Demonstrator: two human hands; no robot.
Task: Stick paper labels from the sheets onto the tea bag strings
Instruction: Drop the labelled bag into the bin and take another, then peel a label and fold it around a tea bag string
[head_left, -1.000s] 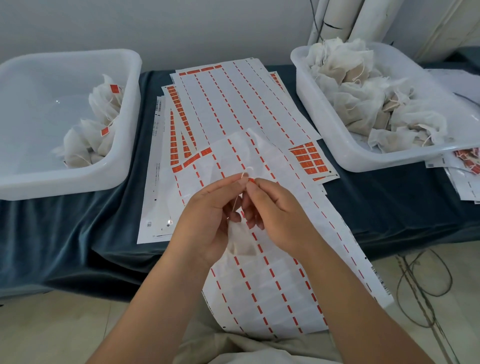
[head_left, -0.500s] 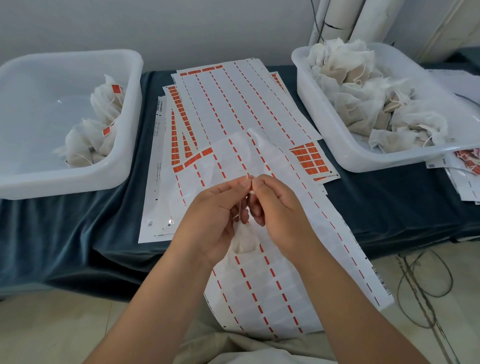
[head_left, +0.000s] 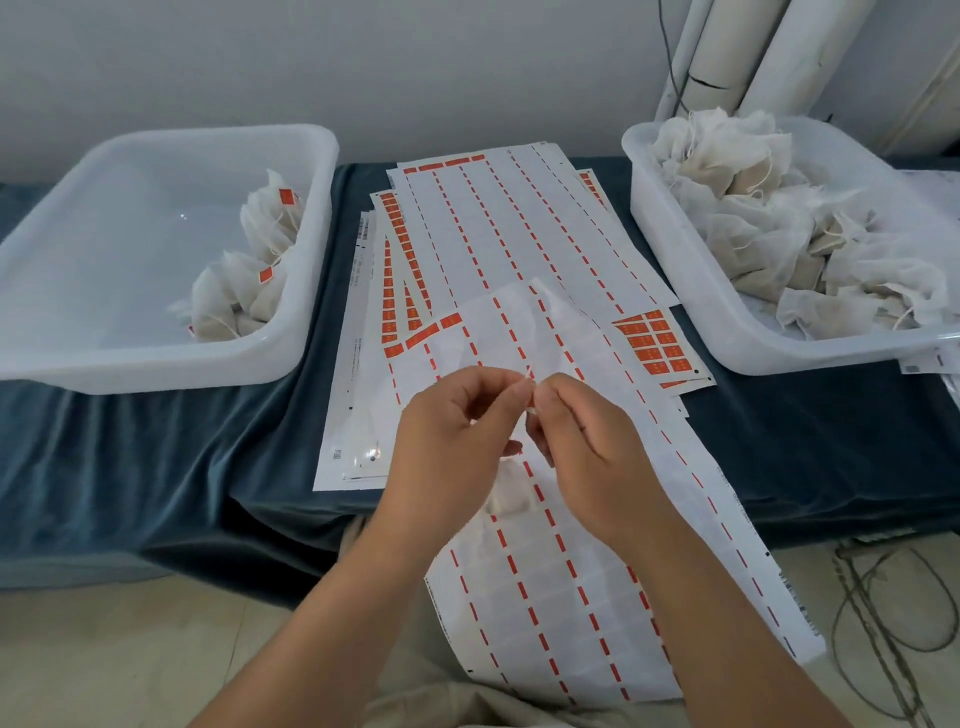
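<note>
Currently the step in hand is the sticking itself: the left hand (head_left: 452, 447) and the right hand (head_left: 597, 457) meet fingertip to fingertip above the nearest white backing sheet with red dashed rows (head_left: 571, 597), and between them they pinch a small orange paper label (head_left: 529, 376). Both hands are narrowed, thumb against forefinger, with the remaining fingers loosely curled. The thin white string (head_left: 520, 422) runs down between the palms and is mostly hidden; the small off-white mesh tea bag (head_left: 506, 493) hangs below the hands, over the sheet. Whether the label is already folded over the string cannot be told. The next move probably calls for pressing the two adhesive halves flat around the string, edges aligned, then releasing one hand and carrying the bag to the white plastic tub on the left (head_left: 156, 374), where the bags with orange labels (head_left: 249, 291) lie. The white plastic tub on the right (head_left: 779, 358) holds the heap of unlabelled bags (head_left: 779, 234), so a good deal of the task appears outstanding. Both tubs and the sheets rest on the worktop under a dark blue-green cloth (head_left: 156, 467).
</note>
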